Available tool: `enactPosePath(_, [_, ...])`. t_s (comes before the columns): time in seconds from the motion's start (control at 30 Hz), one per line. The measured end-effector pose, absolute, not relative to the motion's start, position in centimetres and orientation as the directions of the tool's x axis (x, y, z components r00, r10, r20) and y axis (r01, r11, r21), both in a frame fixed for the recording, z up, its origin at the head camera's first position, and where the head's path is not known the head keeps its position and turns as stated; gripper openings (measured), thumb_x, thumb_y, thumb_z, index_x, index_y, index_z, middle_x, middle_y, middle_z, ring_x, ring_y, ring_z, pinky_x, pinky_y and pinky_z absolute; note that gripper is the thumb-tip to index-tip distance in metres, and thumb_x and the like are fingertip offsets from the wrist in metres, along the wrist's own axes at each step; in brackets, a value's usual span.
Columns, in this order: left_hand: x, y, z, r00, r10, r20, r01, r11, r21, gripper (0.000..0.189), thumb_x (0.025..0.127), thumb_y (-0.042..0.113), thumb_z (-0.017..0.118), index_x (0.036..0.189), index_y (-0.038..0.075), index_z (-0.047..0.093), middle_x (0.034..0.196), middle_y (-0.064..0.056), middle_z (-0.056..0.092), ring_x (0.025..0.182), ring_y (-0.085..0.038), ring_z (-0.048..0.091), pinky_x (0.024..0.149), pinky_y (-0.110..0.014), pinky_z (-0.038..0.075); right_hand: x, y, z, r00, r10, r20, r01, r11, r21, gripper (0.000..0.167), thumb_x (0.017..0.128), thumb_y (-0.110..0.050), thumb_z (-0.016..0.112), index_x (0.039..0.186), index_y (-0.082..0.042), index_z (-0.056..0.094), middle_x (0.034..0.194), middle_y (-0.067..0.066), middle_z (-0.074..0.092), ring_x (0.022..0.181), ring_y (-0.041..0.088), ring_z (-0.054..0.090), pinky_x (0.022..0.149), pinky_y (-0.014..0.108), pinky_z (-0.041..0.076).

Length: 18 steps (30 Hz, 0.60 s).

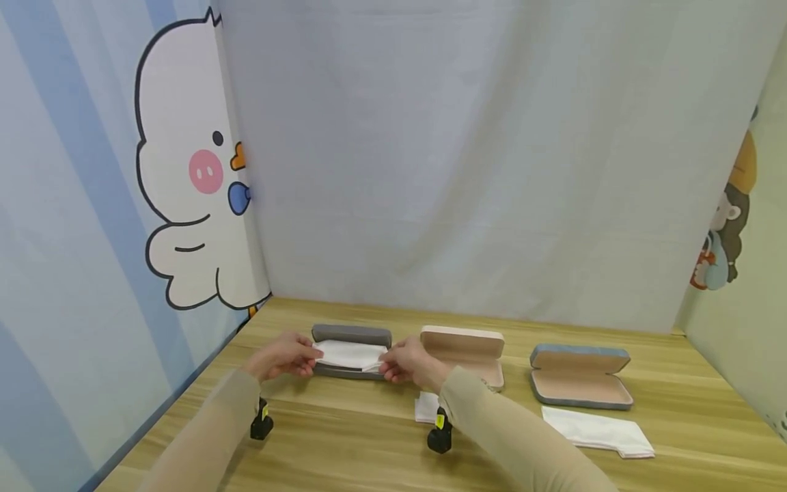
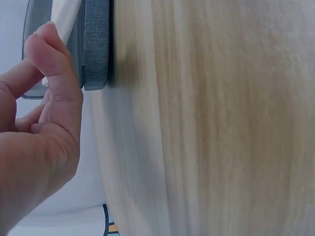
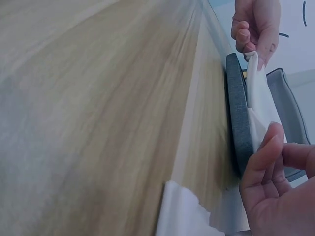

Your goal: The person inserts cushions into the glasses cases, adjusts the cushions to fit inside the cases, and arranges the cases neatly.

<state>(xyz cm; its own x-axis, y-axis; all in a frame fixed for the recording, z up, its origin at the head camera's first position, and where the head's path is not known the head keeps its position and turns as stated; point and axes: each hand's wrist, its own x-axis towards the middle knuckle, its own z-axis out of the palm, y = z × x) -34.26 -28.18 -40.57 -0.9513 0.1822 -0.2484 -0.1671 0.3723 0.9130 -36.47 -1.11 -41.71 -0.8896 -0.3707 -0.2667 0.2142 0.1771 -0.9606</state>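
A folded white cloth [image 1: 350, 354] stretches between my two hands over an open dark grey glasses case [image 1: 352, 334]. My left hand [image 1: 287, 356] pinches the cloth's left end, thumb against fingertips. At the other end, my right hand [image 1: 413, 363] pinches the cloth near the case's right side. In the right wrist view the cloth [image 3: 262, 96] lies along the case's opening, with the grey front wall [image 3: 237, 113] beside it. The left wrist view shows the left hand [image 2: 54, 98] close by the case's corner.
An open white glasses case [image 1: 462, 333] with a beige lining stands right of the grey one, and an open blue case [image 1: 581, 386] farther right. One folded white cloth [image 1: 599, 432] lies before the blue case; another [image 1: 425, 407] is partly hidden by the right wrist.
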Motion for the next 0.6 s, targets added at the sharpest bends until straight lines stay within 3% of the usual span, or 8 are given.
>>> enactPosePath(0.43, [-34.4, -27.7, -41.1, -0.96, 0.138, -0.244, -0.167, 0.417, 0.893, 0.013, 0.092, 0.004, 0.059, 0.082, 0.002, 0.052, 0.06, 0.002, 0.054, 0.047, -0.003, 0.052, 0.044, -0.014, 0.045, -35.9, -2.1, -42.0, -0.921, -0.322, -0.217, 0.153, 0.214, -0.965, 0.009, 0.086, 0.004, 0.057, 0.094, 0.008, 0.058, 0.052, 0.003, 0.059, 0.04, 0.005, 0.051, 0.038, 0.016, 0.044])
enactPosePath(0.6, [-34.4, -27.1, -40.9, -0.962, 0.112, -0.247, -0.172, 0.454, 0.874, 0.011, 0.09, 0.002, 0.061, 0.082, 0.001, 0.053, 0.058, 0.001, 0.053, 0.045, -0.004, 0.048, 0.043, -0.014, 0.042, -35.5, -2.3, -42.0, -0.942, -0.276, -0.192, 0.12, 0.26, -0.958, 0.005, 0.085, 0.004, 0.057, 0.088, 0.008, 0.058, 0.05, 0.003, 0.058, 0.038, 0.006, 0.051, 0.036, 0.016, 0.044])
